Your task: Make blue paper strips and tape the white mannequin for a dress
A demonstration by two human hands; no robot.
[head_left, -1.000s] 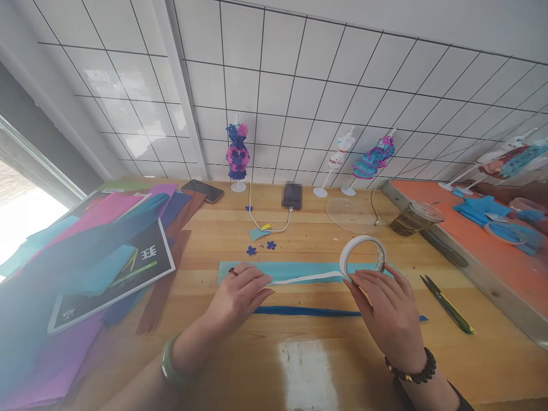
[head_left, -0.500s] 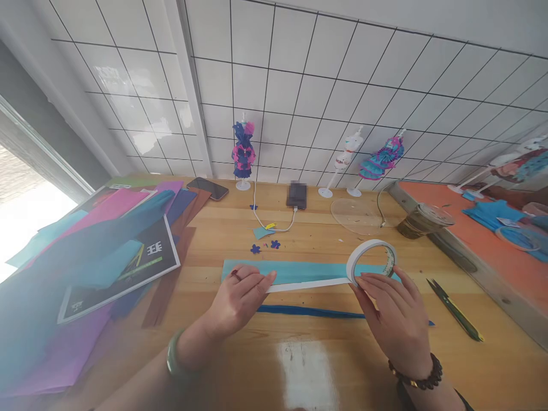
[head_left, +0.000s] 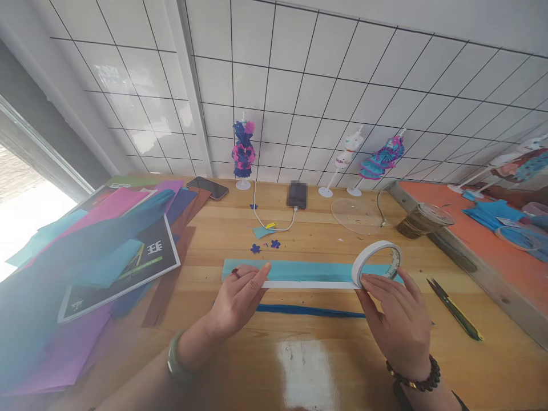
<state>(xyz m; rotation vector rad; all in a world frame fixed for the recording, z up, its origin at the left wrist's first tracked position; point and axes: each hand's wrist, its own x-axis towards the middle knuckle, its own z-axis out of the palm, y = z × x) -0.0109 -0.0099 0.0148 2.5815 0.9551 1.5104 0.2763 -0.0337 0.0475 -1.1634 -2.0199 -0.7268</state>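
Observation:
My right hand (head_left: 398,311) grips a roll of white tape (head_left: 362,262) at its lower edge. From the roll a white tape strip (head_left: 310,285) stretches straight across to my left hand (head_left: 240,297), whose thumb and fingers pinch its far end. The strip runs along the near edge of a light blue paper strip (head_left: 308,269) lying on the table. Closer to me lies a narrow dark blue folded paper strip (head_left: 310,311), partly hidden by both hands.
Scissors (head_left: 456,311) lie at the right. Coloured paper sheets (head_left: 124,208) and a black booklet (head_left: 128,274) pile up at the left. Toward the wall are a phone (head_left: 297,195), dressed mannequins (head_left: 244,151), a cup (head_left: 423,220) and small blue paper flowers (head_left: 275,244).
The tape has gone from slanted to level and lies closer along the light blue paper's near edge. My right hand and the roll have shifted slightly right; my left thumb has lifted slightly.

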